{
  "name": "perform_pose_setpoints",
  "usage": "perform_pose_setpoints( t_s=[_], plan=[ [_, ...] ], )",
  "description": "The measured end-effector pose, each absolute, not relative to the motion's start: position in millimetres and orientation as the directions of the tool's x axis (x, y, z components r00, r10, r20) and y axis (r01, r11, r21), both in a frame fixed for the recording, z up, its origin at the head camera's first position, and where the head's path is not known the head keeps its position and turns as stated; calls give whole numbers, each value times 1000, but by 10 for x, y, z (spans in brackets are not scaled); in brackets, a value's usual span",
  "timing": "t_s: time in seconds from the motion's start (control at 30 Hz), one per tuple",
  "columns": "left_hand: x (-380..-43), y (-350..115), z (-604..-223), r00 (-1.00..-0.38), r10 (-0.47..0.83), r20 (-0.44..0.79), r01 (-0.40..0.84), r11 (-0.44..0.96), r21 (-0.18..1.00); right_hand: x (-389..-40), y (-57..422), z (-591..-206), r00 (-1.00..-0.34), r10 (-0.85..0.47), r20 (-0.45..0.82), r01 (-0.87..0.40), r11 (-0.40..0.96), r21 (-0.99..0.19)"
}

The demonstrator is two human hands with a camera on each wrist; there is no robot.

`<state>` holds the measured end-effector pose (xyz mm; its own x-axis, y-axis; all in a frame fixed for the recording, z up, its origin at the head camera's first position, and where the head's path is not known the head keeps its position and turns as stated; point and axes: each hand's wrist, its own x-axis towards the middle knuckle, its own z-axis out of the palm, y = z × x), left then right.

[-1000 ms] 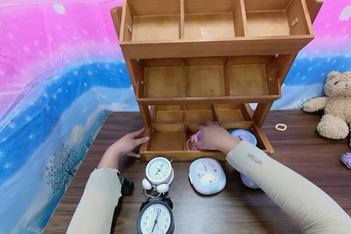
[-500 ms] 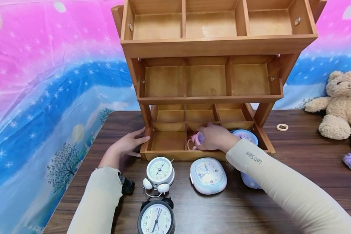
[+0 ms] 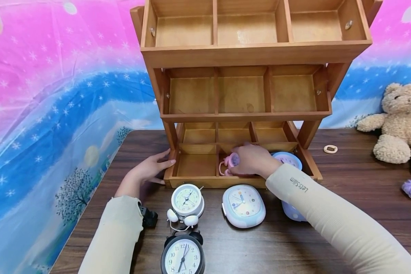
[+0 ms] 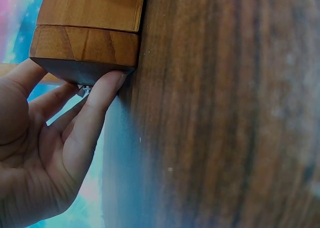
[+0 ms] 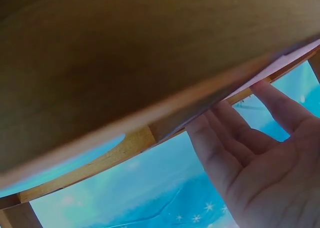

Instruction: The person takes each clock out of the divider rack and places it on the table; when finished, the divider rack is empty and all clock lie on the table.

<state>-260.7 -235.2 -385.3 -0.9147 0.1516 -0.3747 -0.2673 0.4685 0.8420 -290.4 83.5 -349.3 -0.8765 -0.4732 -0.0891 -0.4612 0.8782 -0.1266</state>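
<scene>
In the head view, the right hand (image 3: 254, 160) has barely shifted in half a second, curled round the pink clock (image 3: 234, 160) in the middle of the wooden rack's (image 3: 257, 55) bottom front row; probably fine settling. In the left wrist view, the left hand (image 4: 50, 148) rests loosely extended against the rack. In the right wrist view, fingers (image 5: 239, 125) touch the pink edge.

Pink clock (image 3: 233, 160), pink-and-blue backdrop (image 3: 65, 95) (starry)

Rack (image 3: 255, 56) on tabletop (image 3: 239, 251), first clock (image 3: 233, 160) in bottom front middle compartment, second clock (image 3: 292, 159) right of it, third clock (image 3: 244, 207) before rack, teddy bear (image 3: 405, 121) far right.
</scene>
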Motion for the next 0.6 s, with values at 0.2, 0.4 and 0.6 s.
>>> perform_pose_setpoints(
  t_s=[0.2, 0.4, 0.6],
  plan=[
    [-2608, -2349, -3861, -914, 150, -376, -271, 464, 843, -2886, 841, -3444, -894, -436, -102, -426, 898, -109],
    [-2610, -2350, -3870, -914, 150, -378, -274, 459, 845, -2880, 854, -3407, -892, -444, -78, -436, 894, -109],
    [-2610, -2352, -3869, -914, 148, -377, -274, 456, 846, -2872, 868, -3367, -899, -434, -54, -425, 897, -125]
  ],
)
